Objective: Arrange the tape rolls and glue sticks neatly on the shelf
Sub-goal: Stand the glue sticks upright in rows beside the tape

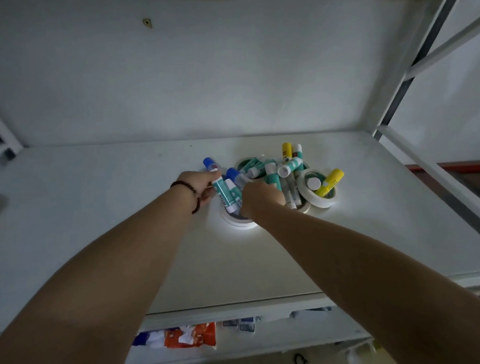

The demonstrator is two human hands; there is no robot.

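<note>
A jumbled heap of glue sticks [274,171], teal-and-white, blue-capped and yellow, lies on several white tape rolls in the middle of the white shelf [98,214]. One tape roll [319,199] at the right holds a yellow glue stick [330,182]. Another tape roll [236,222] lies flat under my hands. My left hand [199,187], with a bead bracelet on its wrist, is closed around a few teal glue sticks with blue caps [222,189]. My right hand [261,198] reaches into the heap beside them, fingers curled down among the sticks; what it grips is hidden.
The shelf's back wall [202,74] rises right behind the heap. A white metal upright and braces [409,72] stand at the right. Below the front edge, a lower shelf carries orange and blue packets [184,337].
</note>
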